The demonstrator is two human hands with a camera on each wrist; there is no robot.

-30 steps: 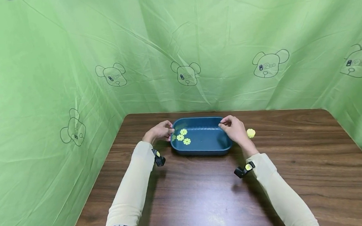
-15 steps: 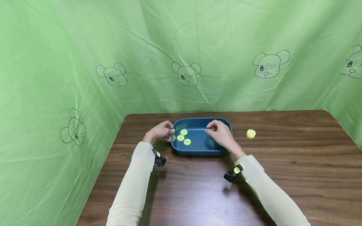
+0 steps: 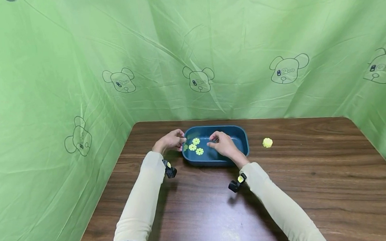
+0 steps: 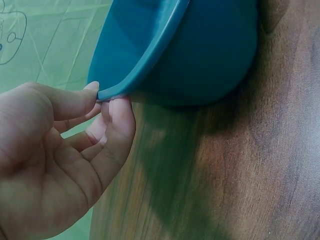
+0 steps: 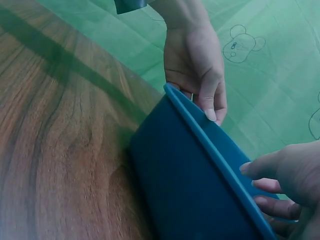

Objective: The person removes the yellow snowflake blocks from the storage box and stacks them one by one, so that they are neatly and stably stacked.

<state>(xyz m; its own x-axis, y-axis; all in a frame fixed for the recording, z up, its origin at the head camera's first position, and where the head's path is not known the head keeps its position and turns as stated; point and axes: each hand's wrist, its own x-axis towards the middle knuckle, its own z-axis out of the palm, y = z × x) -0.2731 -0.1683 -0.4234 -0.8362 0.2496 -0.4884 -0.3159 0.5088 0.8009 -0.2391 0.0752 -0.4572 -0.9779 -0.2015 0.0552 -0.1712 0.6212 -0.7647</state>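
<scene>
Wooden bench, carrying a blue basin. Left hand: grip pinching the basin's left rim. Right hand: over the basin, grip state indeterminable. Yellow cluster: right of the basin. Yellow flowers: inside, left end.

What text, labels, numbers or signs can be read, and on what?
None legible.
Green curtain: lettering inside the cartoon animal heads, too small and blurred to read.
Wrist cameras: yellow marks, too small to tell if lettered.
Blue tray, yellow flower-shaped pieces: no text visible.
</scene>
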